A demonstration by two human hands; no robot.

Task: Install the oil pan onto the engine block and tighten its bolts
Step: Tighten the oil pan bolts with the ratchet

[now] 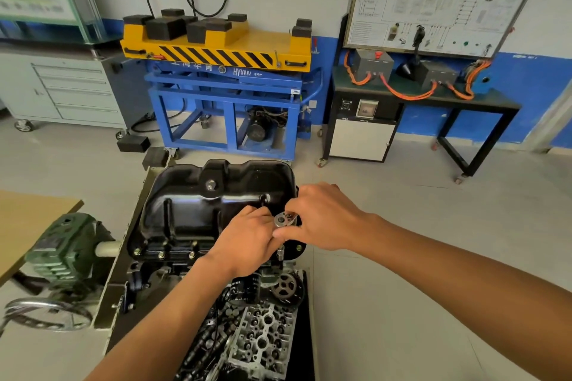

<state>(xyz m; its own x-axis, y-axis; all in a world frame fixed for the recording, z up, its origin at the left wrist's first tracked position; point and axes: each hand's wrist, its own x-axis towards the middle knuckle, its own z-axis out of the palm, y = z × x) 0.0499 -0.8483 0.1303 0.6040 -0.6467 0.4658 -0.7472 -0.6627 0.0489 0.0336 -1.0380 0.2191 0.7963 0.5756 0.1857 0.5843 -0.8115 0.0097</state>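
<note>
Atop the engine block (148, 275), the oil pan (192, 204) is seated with bolts (161, 255) fitted; tightening seems underway, a ratchet (284, 219) grasped by left hand (247, 241) and right hand (322, 216).

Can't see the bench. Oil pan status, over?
Right hand grips ratchet at near right flange. Left hand against its head, grip hidden. Oil pan sits on engine block, bolts in along near edge. Nothing blocking.
</note>
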